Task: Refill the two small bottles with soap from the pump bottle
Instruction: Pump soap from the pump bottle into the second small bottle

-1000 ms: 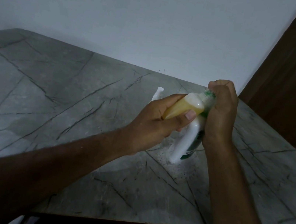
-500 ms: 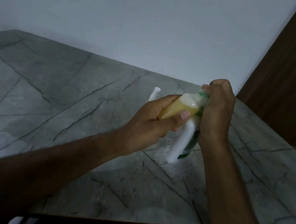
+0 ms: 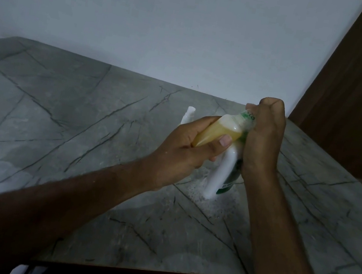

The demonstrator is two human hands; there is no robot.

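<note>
1. Left hand (image 3: 187, 152) grips the small bottle (image 3: 221, 130) round its body, thumb across the front, held tilted w/ neck up and to the right, above the marble countertop (image 3: 79, 144). Bottle is mostly full of yellow soap, w/ a pale band near the shoulder.
2. Right hand (image 3: 264, 135) is clenched round the bottle's neck end, on what looks like a green-and-white cap (image 3: 248, 118). Fingers cover most of it.
3. Step in hand, my read: cap being twisted on or off this small bottle. Given it's nearly full, prob. closing after a fill, but can't say for sure.
4. Next move calls for: firm counter-hold by left hand while right turns; keep neck up so nothing spills; then set it down upright, away from the wet patch (image 3: 209, 203) on the countertop.
5. Behind/below the hands stands a white bottle w/ green label (image 3: 220, 178), base on the countertop in the speckled wet patch. Prob. the pump bottle, but its top is hidden by the hands.
6. A white nozzle-like tip (image 3: 189, 114) pokes up left of the left hand; whether pump head or second small bottle, can't tell.
7. Second small bottle not clearly seen. Label text too small to read. Dim light; something white at bottom edge (image 3: 21, 271), cut off, unidentifiable.
</note>
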